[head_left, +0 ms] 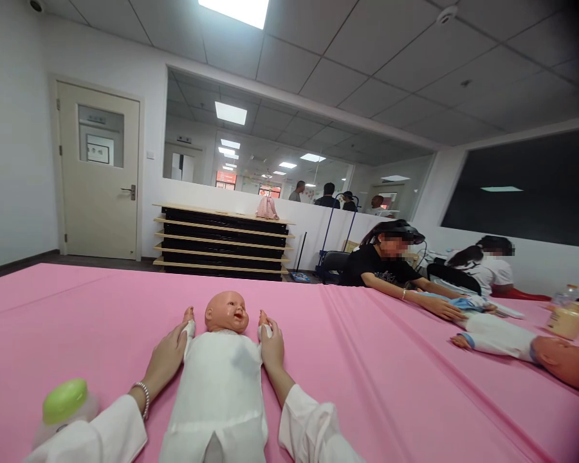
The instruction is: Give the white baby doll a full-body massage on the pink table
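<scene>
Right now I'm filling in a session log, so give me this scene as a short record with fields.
Doll: on its back, dressed in white
Left hand: holding the doll's arm on that side
Right hand: holding the other arm
Table: pink, under the doll
Bottle: green cap, partly behind the left sleeve
Co-worker: at right, reaching toward another doll

Pink-covered table (367, 386): white-clothed doll (219, 386) on back; green-lidded bottle (65, 402); second doll (502, 337); yellowish bottle (565, 321).

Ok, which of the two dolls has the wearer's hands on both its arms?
The near doll, with a greyish chest patch: the left hand and right hand hold its arms. The far-right doll, blue-edged at collar and cuff, is untouched by them.
</scene>
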Motion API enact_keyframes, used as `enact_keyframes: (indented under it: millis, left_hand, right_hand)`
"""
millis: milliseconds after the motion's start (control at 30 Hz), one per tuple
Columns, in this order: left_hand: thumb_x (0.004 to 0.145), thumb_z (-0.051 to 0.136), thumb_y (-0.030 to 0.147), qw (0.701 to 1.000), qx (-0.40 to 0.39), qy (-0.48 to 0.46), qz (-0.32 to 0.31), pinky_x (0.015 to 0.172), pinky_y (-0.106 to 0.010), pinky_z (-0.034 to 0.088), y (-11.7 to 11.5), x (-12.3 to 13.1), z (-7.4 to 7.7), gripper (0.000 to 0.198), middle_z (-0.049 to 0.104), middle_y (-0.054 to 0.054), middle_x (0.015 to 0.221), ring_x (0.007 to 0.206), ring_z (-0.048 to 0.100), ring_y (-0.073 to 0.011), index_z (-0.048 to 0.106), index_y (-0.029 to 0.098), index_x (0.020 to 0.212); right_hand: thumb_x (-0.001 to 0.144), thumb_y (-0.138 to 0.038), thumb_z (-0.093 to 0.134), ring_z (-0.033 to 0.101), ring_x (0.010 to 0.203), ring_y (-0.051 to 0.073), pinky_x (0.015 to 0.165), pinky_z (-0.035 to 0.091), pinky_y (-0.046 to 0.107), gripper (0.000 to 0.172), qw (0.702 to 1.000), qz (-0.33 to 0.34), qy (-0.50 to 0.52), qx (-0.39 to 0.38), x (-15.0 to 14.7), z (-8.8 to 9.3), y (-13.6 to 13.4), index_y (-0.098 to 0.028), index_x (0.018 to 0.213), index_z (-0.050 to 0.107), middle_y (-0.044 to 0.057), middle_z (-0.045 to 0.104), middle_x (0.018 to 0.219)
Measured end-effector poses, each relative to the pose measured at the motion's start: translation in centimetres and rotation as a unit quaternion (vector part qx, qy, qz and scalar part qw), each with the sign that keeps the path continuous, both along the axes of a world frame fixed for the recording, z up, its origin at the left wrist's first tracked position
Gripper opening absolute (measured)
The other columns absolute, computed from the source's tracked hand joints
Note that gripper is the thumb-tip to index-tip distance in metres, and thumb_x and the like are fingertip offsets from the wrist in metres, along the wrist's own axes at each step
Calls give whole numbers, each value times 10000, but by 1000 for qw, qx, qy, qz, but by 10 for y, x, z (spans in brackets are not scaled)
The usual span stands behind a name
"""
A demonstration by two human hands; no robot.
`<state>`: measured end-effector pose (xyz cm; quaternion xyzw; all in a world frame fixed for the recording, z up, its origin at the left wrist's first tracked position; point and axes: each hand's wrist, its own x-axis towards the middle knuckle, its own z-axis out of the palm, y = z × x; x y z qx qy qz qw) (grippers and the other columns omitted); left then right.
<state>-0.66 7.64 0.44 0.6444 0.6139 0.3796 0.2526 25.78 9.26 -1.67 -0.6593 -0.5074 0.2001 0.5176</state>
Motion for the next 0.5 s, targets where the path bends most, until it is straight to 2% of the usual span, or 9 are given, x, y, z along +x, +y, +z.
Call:
enact_keyframes:
  millis: [133, 233, 367, 500]
  left_hand:
    - [830, 200, 444, 1000, 14, -9, 5, 951, -389, 393, 1, 1, -1, 477, 472, -27, 1279, 1151, 461, -211, 436, 253, 1198]
    - [827, 219, 457, 999, 52, -14, 4, 979, -390, 388, 1, 2, -2, 492, 459, -57, 1272, 1171, 438, -205, 417, 223, 1212]
    - [790, 339, 474, 993, 115, -19, 26, 961, -414, 415, -5, 2, -2, 542, 427, -85, 1280, 1177, 428, -231, 352, 203, 1258]
    - [738, 449, 462, 981, 171, -59, 72, 852, -401, 484, -21, -1, -3, 694, 369, -116, 1320, 1057, 506, -225, 206, 192, 1330]
  right_hand:
    - [892, -469, 334, 373, 981, -109, 758, 289, -107, 514, 997, 49, -20, 54, -1, -2, 1, -163, 1280, 475, -9, 349, 1150]
    - [872, -610, 307, 364, 1031, -85, 816, 318, -84, 650, 989, 69, -56, 116, -2, -3, 2, -128, 1279, 465, 12, 343, 1157]
    - [859, -708, 240, 352, 1062, -59, 865, 341, -28, 784, 978, 8, -129, 165, -8, -1, -5, -85, 1303, 416, 40, 323, 1175]
    - [904, -678, 126, 312, 1137, -29, 956, 341, 33, 798, 955, -76, -181, 223, -14, 3, -25, -48, 1317, 391, 65, 297, 1201]
